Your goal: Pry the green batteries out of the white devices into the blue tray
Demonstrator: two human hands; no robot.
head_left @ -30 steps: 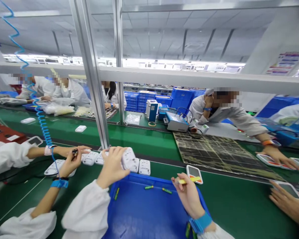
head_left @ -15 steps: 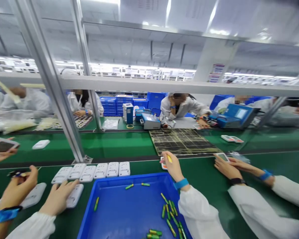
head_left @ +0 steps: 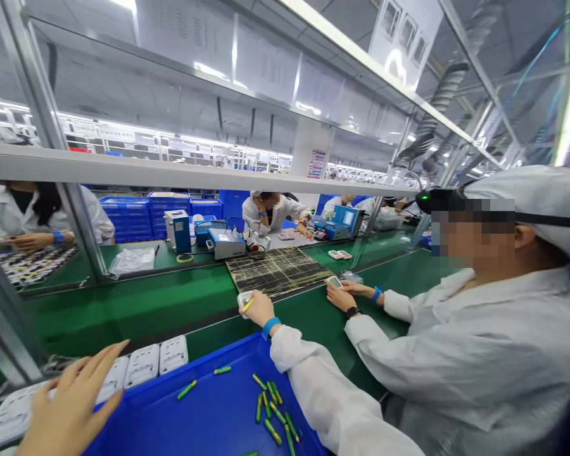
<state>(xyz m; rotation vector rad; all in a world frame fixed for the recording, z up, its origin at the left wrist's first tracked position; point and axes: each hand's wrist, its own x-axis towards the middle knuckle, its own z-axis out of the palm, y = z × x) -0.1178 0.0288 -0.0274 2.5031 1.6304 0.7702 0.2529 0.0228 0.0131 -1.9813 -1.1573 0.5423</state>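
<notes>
Right hand (head_left: 259, 308), centre of frame, reaches forward over the far rim of the shallow blue plastic tray (head_left: 209, 415) onto the green conveyor belt (head_left: 137, 310). Its fingers are closed narrowly around a small yellow stick-shaped piece (head_left: 247, 304), tip held against a small white handheld device (head_left: 244, 297) lying on the belt; whether the piece is seated in the device cannot be told at this size. Left hand (head_left: 71, 405), lower left of frame, hovers with fingers spread wide and holds nothing, just beside a row of white moulded plastic casings (head_left: 145, 364) lined up along the tray's far edge. Judgement on progress: mid-run. One device is under the right hand; several casings in the row wait in line, and the scattered green-and-yellow cylindrical cells (head_left: 270, 411) in the lower centre of the tray show stock yet to be used. At right, a co-worker in a white coat (head_left: 475, 354) rests both hands on the belt at a second small device (head_left: 334, 281). Dark patterned mat (head_left: 278, 269) lies beyond, centre.
</notes>
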